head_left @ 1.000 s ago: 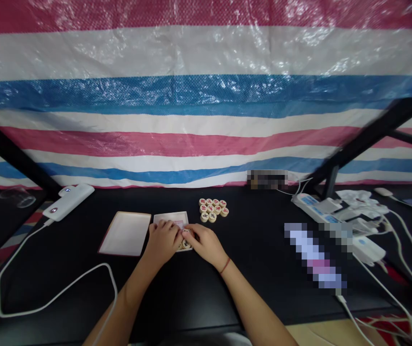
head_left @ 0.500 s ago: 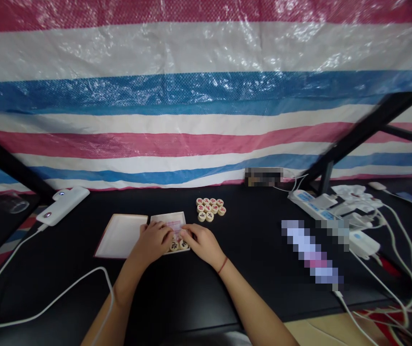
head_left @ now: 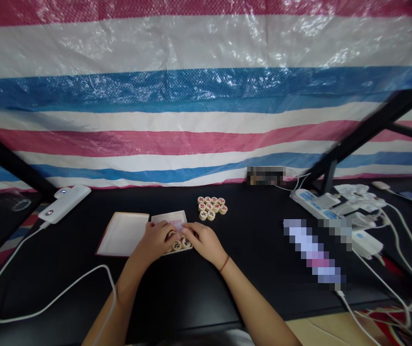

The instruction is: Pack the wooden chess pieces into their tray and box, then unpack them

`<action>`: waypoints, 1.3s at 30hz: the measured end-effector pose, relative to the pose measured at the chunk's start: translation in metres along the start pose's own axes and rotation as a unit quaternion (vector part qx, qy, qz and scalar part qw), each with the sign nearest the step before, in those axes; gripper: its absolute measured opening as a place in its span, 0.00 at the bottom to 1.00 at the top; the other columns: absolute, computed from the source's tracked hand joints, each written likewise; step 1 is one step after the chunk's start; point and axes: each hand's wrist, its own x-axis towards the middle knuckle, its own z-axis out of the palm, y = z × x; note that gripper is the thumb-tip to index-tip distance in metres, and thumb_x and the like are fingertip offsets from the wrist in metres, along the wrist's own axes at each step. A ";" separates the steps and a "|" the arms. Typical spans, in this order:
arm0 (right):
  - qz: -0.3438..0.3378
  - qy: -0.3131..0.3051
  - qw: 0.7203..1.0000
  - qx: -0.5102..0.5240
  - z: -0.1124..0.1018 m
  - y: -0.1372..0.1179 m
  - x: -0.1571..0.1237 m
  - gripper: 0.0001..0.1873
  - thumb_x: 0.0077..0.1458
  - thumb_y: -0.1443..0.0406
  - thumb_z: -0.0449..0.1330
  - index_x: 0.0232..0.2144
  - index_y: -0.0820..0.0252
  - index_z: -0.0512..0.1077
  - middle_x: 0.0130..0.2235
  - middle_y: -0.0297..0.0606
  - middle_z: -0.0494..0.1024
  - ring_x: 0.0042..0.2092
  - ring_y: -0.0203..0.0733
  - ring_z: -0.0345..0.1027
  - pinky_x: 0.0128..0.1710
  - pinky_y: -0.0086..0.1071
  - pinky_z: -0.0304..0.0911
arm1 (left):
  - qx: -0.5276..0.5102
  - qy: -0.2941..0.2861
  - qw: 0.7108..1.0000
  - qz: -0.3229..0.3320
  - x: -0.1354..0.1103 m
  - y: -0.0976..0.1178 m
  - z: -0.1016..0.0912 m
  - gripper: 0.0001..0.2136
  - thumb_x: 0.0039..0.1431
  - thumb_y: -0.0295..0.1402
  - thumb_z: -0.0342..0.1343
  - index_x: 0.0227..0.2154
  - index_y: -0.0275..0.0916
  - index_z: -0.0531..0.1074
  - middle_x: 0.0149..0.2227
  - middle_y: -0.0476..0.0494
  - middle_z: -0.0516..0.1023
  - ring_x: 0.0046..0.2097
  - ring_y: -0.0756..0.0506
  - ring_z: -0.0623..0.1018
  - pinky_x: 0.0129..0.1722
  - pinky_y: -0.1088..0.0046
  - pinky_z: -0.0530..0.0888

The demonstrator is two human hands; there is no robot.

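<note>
A shallow white box (head_left: 158, 219) stands open on the black table, holding round Chinese chess pieces (head_left: 177, 245) with dark characters and a thin sheet with pinkish print (head_left: 177, 223). My left hand (head_left: 157, 239) lies over the box's left part, fingers curled down into it beside a piece; what its fingertips grip is hidden. At the right rim is my right hand (head_left: 206, 242), thumb and forefinger closed at the sheet's edge. Just beyond, several chess pieces (head_left: 209, 206) sit in rows on the table, most with red characters and the front two with dark ones.
The box's lid (head_left: 123, 233) lies left of the box, inner side up. A white device (head_left: 65, 204) trails a white cable (head_left: 47, 315) at left. Power strips (head_left: 312, 204), cables and a blurred-out phone-like object (head_left: 314, 252) occupy the right side. A striped tarp (head_left: 191, 144) hangs behind.
More of the pieces in the box show between my hands, and less of the printed sheet is visible. Both hands have shifted only slightly. The rows of pieces outside look the same.
</note>
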 end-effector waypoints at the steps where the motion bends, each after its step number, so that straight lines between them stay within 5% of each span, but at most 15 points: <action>1: -0.003 -0.001 1.000 0.003 -0.001 0.000 0.000 0.17 0.64 0.56 0.52 0.42 0.57 0.75 0.33 0.36 0.77 0.34 0.37 0.71 0.38 0.29 0.64 | -0.012 0.002 1.000 0.006 0.001 -0.001 0.000 0.11 0.63 0.39 0.50 0.33 0.41 0.75 0.34 0.48 0.77 0.37 0.46 0.75 0.45 0.66 0.62; 9: -0.034 0.022 0.999 0.006 -0.004 -0.002 -0.002 0.19 0.65 0.55 0.48 0.43 0.57 0.74 0.33 0.37 0.76 0.34 0.38 0.70 0.38 0.30 0.64 | -0.119 0.028 0.992 0.036 0.007 0.001 0.000 0.09 0.59 0.37 0.53 0.28 0.40 0.76 0.27 0.49 0.76 0.30 0.48 0.73 0.34 0.73 0.67; 17: -0.101 0.113 0.988 0.018 -0.004 -0.015 -0.006 0.14 0.58 0.56 0.59 0.42 0.57 0.73 0.32 0.36 0.75 0.32 0.37 0.69 0.35 0.29 0.65 | -0.242 0.130 0.961 0.023 0.008 0.016 0.007 0.07 0.56 0.36 0.55 0.33 0.41 0.74 0.35 0.46 0.80 0.39 0.45 0.77 0.43 0.69 0.72; 26: -0.141 0.116 0.983 0.008 -0.003 -0.012 -0.006 0.11 0.59 0.60 0.57 0.42 0.56 0.71 0.39 0.38 0.78 0.33 0.37 0.71 0.36 0.30 0.68 | -0.336 0.163 0.926 -0.052 0.007 0.025 0.006 0.10 0.54 0.40 0.56 0.33 0.39 0.75 0.36 0.45 0.80 0.40 0.45 0.78 0.43 0.69 0.75; 34: -0.069 0.203 0.976 0.022 -0.012 -0.004 -0.002 0.09 0.54 0.65 0.57 0.40 0.57 0.69 0.38 0.38 0.74 0.30 0.35 0.65 0.34 0.30 0.66 | -0.394 0.197 0.892 -0.098 0.010 0.015 0.017 0.13 0.56 0.43 0.56 0.38 0.40 0.74 0.39 0.44 0.79 0.33 0.48 0.79 0.35 0.71 0.78; 39: 0.033 0.305 0.952 0.022 -0.031 0.011 -0.004 0.13 0.54 0.62 0.57 0.42 0.60 0.69 0.31 0.35 0.72 0.26 0.34 0.61 0.30 0.30 0.63 | -0.411 0.240 0.872 -0.112 0.012 0.009 0.020 0.15 0.54 0.42 0.58 0.42 0.41 0.74 0.47 0.43 0.77 0.42 0.47 0.79 0.45 0.68 0.77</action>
